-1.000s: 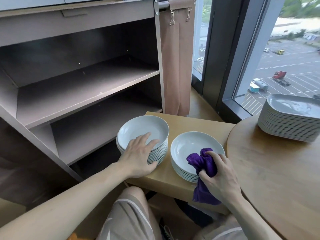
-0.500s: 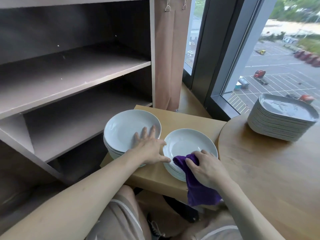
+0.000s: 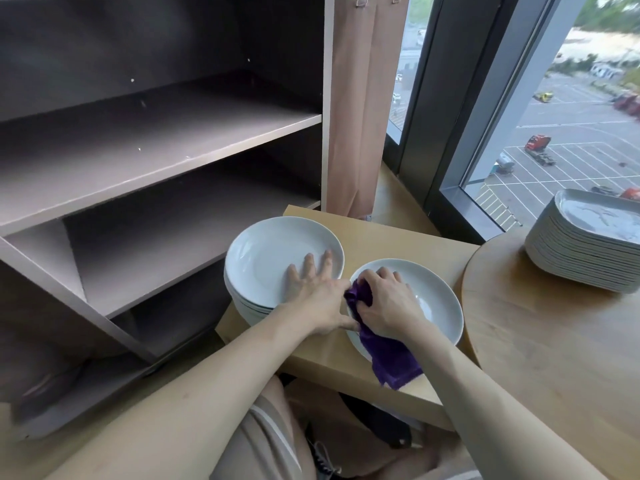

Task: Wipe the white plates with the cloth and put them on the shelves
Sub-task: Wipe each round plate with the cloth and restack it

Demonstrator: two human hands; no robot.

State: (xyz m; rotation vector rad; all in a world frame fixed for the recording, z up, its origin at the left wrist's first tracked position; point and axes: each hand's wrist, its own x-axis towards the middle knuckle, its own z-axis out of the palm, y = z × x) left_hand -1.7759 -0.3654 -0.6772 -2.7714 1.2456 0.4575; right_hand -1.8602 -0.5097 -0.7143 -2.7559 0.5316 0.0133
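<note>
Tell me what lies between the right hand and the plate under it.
The purple cloth, bunched under the right hand against the top plate; head view shows it.

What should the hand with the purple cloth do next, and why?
Probably sweep the purple cloth across the middle of the right plate. The right hand grips it bunched at that plate's near left edge, so most of the dish lies uncovered by the cloth. The left hand rests flat on the left stack, out of the way.
</note>
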